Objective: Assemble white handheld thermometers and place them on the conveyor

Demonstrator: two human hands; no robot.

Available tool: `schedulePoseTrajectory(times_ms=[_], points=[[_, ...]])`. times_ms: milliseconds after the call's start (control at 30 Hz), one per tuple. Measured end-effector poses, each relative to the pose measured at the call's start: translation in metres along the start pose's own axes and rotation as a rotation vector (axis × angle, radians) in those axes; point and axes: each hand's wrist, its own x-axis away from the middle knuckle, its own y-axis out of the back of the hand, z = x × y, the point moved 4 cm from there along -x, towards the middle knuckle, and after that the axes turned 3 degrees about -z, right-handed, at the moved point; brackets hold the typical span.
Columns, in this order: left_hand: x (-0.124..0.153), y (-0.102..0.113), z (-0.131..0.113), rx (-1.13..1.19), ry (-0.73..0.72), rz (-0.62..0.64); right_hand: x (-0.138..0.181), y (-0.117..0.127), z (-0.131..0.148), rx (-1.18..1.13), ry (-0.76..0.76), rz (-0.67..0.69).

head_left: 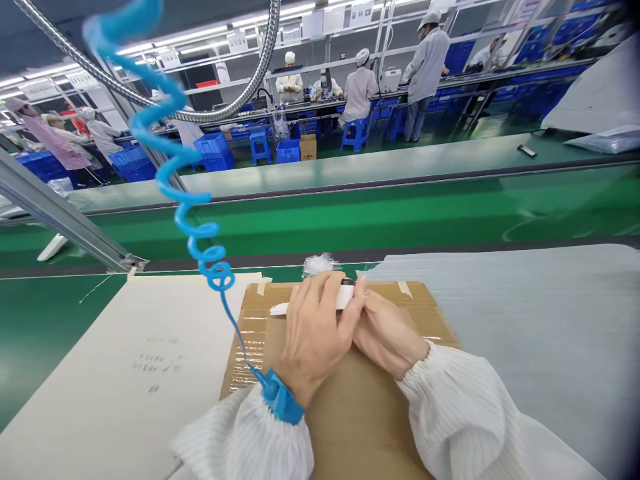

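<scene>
Both my hands meet over a brown cardboard pad taped to the bench. My left hand grips a slim white plastic device with a dark end, and its pointed white tip sticks out to the left. My right hand holds the device's other end, partly hiding it. A blue wrist strap circles my left wrist, and its coiled blue cord rises up and to the left. White striped cuffed sleeves cover both forearms.
A wad of clear plastic film lies just beyond the pad. A white paper sheet is to the left and grey foam to the right. Beyond runs a green conveyor belt. Co-workers in white caps stand at far benches among blue crates.
</scene>
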Motion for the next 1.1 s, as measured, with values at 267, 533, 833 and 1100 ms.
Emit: schedulePoseTrajectory(times_ms=[267, 533, 833, 1100], points=[[0.001, 0.002, 0.032, -0.054, -0.189, 0.14, -0.001, 0.01, 0.029, -0.131, 0.015, -0.059], [-0.005, 0.006, 0.025, -0.101, -0.058, 0.185, -0.005, 0.013, 0.021, -0.147, -0.057, -0.091], [-0.001, -0.01, 0.056, 0.768, 0.851, 0.383, -0.006, 0.017, 0.014, 0.227, 0.12, 0.037], [-0.012, 0.008, 0.057, 1.012, 0.793, 0.363, -0.01, 0.023, 0.012, 0.231, 0.104, -0.094]])
